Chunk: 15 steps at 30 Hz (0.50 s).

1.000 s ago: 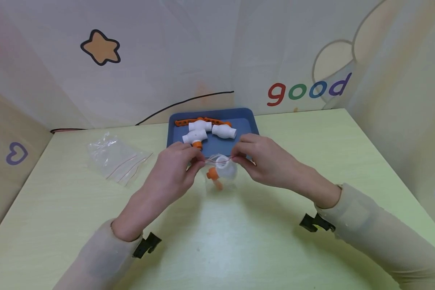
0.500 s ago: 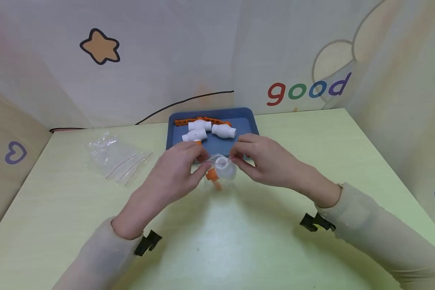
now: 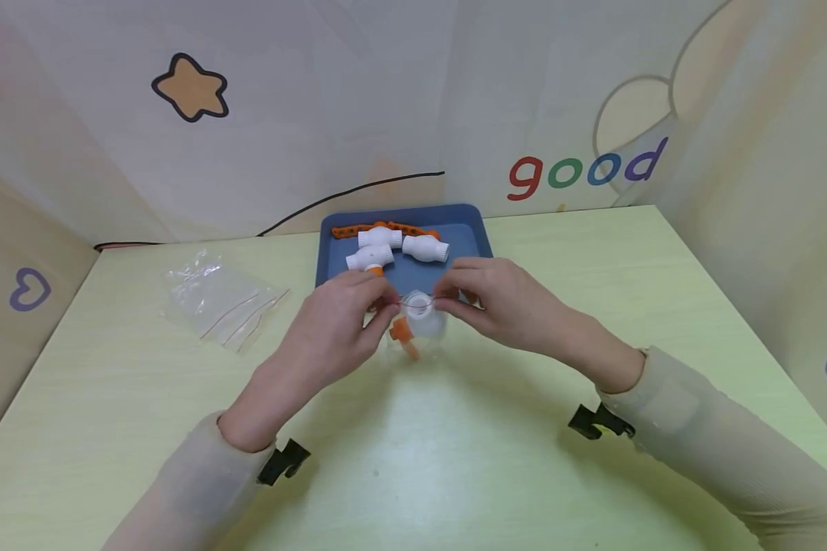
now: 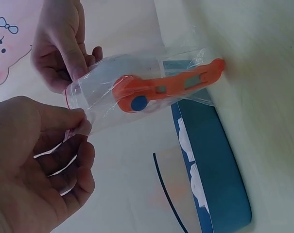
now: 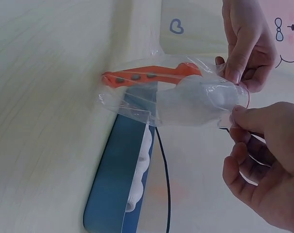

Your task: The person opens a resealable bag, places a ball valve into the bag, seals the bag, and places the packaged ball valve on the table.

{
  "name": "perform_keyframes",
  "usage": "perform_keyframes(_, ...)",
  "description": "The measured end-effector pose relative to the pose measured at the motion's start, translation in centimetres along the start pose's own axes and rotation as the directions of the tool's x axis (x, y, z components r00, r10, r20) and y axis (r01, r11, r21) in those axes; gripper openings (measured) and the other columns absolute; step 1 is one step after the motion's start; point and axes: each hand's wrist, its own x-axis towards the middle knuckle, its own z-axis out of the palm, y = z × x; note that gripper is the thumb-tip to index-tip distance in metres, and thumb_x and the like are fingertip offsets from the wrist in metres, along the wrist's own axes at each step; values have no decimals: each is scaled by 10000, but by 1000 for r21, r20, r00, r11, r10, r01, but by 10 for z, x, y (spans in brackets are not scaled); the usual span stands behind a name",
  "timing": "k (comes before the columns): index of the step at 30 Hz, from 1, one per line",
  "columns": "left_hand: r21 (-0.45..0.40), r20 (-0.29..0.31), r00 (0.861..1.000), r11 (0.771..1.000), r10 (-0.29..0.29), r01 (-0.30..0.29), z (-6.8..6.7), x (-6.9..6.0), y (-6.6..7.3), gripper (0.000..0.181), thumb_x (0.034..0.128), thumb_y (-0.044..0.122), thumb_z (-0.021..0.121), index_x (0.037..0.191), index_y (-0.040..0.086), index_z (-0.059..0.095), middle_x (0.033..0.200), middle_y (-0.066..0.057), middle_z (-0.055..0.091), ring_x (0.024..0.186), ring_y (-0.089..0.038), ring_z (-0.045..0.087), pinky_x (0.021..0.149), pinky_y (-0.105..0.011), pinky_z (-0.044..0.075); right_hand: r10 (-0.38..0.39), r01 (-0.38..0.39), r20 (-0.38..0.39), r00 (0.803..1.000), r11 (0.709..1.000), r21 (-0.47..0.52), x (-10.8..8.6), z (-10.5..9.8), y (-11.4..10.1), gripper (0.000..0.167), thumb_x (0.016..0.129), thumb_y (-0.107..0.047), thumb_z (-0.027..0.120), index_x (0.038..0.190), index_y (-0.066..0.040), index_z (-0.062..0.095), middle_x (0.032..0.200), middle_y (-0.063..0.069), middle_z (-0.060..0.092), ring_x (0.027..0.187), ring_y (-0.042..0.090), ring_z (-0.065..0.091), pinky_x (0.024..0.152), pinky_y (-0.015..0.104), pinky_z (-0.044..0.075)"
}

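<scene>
Between both hands hangs a clear zip-lock bag [image 5: 217,94] with a red line along its top edge. Inside it is a white ball valve [image 3: 426,317] with an orange handle [image 4: 171,86] that carries a blue dot. The left hand [image 3: 341,317] pinches the left end of the bag's top edge between thumb and index finger. At the other end, the right hand [image 3: 513,306] pinches the same edge. In the wrist views the bag hangs just above the table, its lower end close to the surface.
Behind the hands stands a blue tray [image 3: 469,237] holding several white valve bodies [image 3: 425,249] and orange handles [image 3: 351,231]. More clear zip bags [image 3: 223,298] lie flat on the table [image 3: 413,474] at the left. A printed curtain [image 3: 358,99] rises behind the table.
The left hand has slid a little right along the bag's top edge, and the right hand slightly left, so the pinching fingers are closer together. The tray and loose bags have stayed put.
</scene>
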Motion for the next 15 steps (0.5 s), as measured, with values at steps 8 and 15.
perform_keyframes(8,-5,18,1000,1000,-22,22,0,0,2,42,939,79,698,963,49,716,906,-15,670,844,-180,629,751,-324,532,-50,49,-31,998,998,-38,0,2,-1,43,921,-78,773,957,-95,758,892,-33,657,696,103,539,596,269,462)
perform_keyframes(15,-41,0,1000,999,20,-20,2,1,1,103,940,123,758,1007,48,737,892,-9,676,810,-163,620,698,-293,515,-77,74,-47,996,996,-51,1,5,1,43,920,-67,741,950,-97,747,894,-36,656,744,96,549,626,270,477)
